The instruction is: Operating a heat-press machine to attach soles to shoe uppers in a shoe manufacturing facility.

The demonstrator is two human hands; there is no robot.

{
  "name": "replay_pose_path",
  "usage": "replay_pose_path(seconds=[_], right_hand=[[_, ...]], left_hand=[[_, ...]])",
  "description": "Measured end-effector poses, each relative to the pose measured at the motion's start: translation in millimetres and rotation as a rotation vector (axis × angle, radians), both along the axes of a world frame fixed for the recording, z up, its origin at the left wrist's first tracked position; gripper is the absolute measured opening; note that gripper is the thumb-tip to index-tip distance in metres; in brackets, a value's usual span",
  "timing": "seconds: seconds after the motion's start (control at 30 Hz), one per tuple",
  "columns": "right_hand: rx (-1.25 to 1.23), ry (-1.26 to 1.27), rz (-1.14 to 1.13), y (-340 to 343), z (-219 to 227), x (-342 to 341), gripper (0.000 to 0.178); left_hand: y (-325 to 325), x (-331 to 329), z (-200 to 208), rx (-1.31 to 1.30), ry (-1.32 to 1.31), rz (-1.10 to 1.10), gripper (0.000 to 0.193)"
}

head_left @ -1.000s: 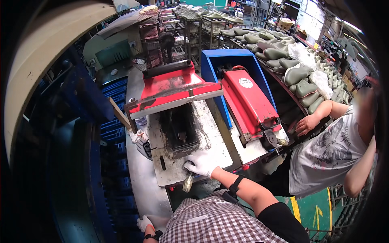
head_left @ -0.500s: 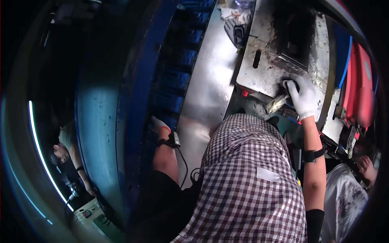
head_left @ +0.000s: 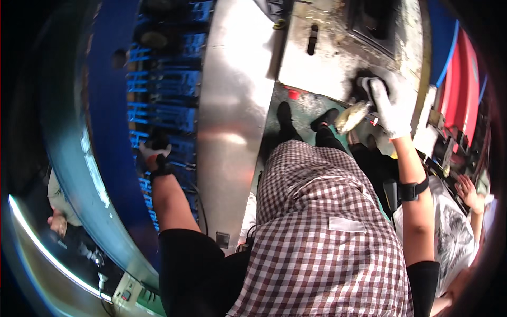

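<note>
My left hand [head_left: 157, 151], in a pale glove with an orange-red cuff, reaches into a row of blue slotted parts [head_left: 179, 113] inside the blue machine on the left. Its fingers are hard to make out beside a dark patch. My right hand [head_left: 395, 105], in a white knit glove, rests at the near right of a worn metal plate [head_left: 303, 68]. Its fingers curl toward a dark shape that I cannot name. A pale, rough, handle-like piece [head_left: 353, 117] sticks out below that hand past the plate's edge; whether the hand holds it, I cannot tell.
A shiny metal ledge [head_left: 232, 105] runs between machine and plate. A dark rectangular block [head_left: 372, 21] sits on the plate, with a red knob [head_left: 293, 94] under its edge. Another person's hand [head_left: 467, 191] shows at right beside a clear plastic bag [head_left: 449, 227]; someone else is at far left.
The view has swung left, bringing the lit blue slotted parts and the floor with feet into sight. My left hand is deeper among the blue parts. My right hand stays at the plate, fingers curled.
</note>
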State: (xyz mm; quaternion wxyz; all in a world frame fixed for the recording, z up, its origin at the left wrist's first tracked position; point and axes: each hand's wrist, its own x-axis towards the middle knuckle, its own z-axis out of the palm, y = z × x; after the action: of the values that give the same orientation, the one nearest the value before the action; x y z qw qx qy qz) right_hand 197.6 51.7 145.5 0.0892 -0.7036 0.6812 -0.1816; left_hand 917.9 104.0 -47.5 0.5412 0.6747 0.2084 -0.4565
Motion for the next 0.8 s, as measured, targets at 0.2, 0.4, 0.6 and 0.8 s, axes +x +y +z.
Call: replay_pose_path(seconds=[0.2, 0.4, 0.6, 0.8], right_hand=[[0.050, -0.297, 0.063, -8, 14, 15, 0.040], [-0.055, -0.164, 0.082, 2, 2, 13, 0.029], [0.407, -0.743, 0.397, -7, 25, 82, 0.094], [0.053, -1.615, 0.071, -53, 22, 46, 0.096]], left_hand=[[114, 57, 14, -0.834, 0.363, -0.384, 0.039], [77, -208, 101, -0.516, 0.180, -0.115, 0.068], [-21, -363, 154, -0.826, 0.458, -0.662, 0.088], [-131, -462, 203, -1.063, -0.113, -1.321, 0.065]])
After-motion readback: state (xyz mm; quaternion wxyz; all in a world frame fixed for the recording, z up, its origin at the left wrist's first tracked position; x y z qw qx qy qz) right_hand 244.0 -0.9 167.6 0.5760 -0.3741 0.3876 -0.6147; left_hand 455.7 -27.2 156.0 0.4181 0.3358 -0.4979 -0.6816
